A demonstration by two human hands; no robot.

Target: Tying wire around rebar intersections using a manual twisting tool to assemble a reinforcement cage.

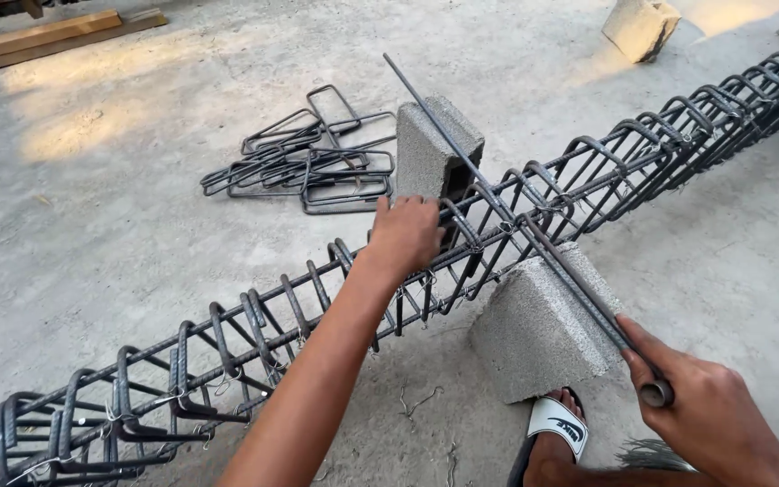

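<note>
left hand (403, 233) fingers clamped on top bar of rebar cage (335, 298), steadying it | cage propped on two concrete blocks (534, 329), clear of floor; right hand (710, 419) fingers wrapped round long rod (516, 212) laid across cage as lever | loose stirrups (308, 162) piled on floor beyond

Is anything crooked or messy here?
Yes. The loose steel loops lie in a tangled heap on the concrete floor, not stacked. Under the rebar cage, the near concrete block leans tilted. The left hand grips the cage; the right hand holds a thin rod.
</note>
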